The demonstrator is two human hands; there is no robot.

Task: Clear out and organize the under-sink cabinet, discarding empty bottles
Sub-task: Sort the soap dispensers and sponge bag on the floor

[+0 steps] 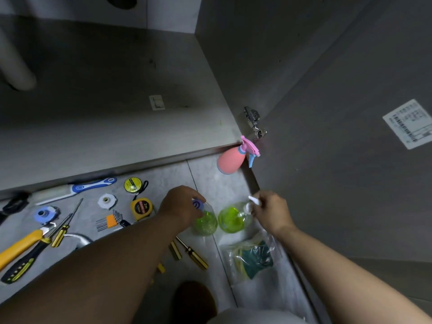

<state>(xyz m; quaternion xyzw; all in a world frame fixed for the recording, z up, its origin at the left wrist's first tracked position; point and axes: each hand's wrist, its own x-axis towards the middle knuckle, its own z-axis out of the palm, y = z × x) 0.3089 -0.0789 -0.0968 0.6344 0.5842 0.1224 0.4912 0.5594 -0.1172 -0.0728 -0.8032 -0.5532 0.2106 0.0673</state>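
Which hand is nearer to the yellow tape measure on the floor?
Left. The left hand grips the blue-capped green bottle just right of the yellow tape measure; the right hand, on the pump bottle, is farther right.

Blue cap (197,204) half beneath left hand (181,204); pliers handles (21,249) beyond the left edge.

The left bottle (205,224) and the right bottle (233,218) stand just beside each other on the floor (210,178), near of the cabinet (117,90). The spray bottle (230,161) lies far of them at the cabinet's right front corner, against the open door (339,160). The tape measure (142,208) and hex key set (109,221) lie left of the bottles; the bag (252,258) lies near of the right bottle.
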